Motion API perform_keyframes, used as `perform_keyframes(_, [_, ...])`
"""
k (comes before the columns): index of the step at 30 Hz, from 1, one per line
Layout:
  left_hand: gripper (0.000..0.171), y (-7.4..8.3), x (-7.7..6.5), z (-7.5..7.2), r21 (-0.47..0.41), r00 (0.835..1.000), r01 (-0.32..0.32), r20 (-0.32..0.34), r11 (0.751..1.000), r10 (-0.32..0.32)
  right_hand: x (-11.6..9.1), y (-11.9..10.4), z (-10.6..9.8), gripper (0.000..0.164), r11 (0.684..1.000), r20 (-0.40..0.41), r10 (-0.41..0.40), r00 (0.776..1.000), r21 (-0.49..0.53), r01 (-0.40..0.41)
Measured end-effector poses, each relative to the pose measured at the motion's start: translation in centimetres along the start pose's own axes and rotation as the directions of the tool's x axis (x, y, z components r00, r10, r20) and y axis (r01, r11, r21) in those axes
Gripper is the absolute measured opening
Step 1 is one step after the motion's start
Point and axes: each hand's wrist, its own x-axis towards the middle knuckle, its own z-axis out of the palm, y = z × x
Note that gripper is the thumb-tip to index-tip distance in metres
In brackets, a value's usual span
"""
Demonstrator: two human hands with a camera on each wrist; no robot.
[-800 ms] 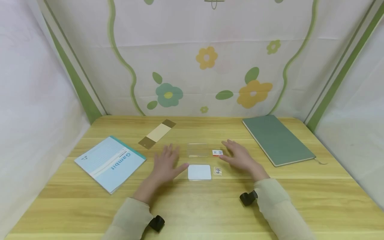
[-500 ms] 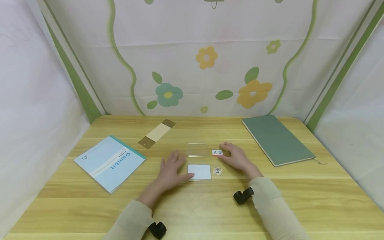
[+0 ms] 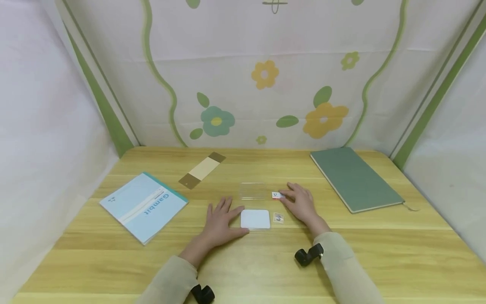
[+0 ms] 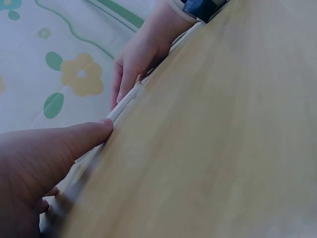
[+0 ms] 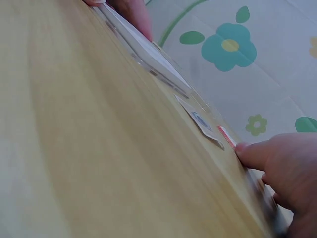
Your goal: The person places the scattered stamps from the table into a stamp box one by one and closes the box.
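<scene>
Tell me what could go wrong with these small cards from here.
The right hand pinches the little red-and-white card by one end, so it might slip. That hand could also brush the square card lying close by. The left hand, gripping the white card at its edges, may shift it.

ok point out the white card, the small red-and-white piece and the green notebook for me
white card (image 3: 255, 219): head view, middle of its face
small red-and-white piece (image 3: 275, 195): head view, its uncovered left part
green notebook (image 3: 355, 179): head view, middle of its cover
</scene>
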Motion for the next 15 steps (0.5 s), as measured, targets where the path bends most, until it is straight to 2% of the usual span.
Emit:
perform_keyframes(7, [0.065,0.16,-0.06,0.19,0.0,1.0,0.002,-0.013,1.0,-0.002,-0.11,0.09,-0.03,0.026,1.0,-0.02,-0.012,1.0,0.003,0.012])
perform_keyframes(15, [0.065,0.17,0.02,0.17,0.002,1.0,0.002,-0.012,1.0,-0.002,-0.3,-0.13,-0.09,0.021,0.998,-0.062,-0.06,0.996,0.006,0.061])
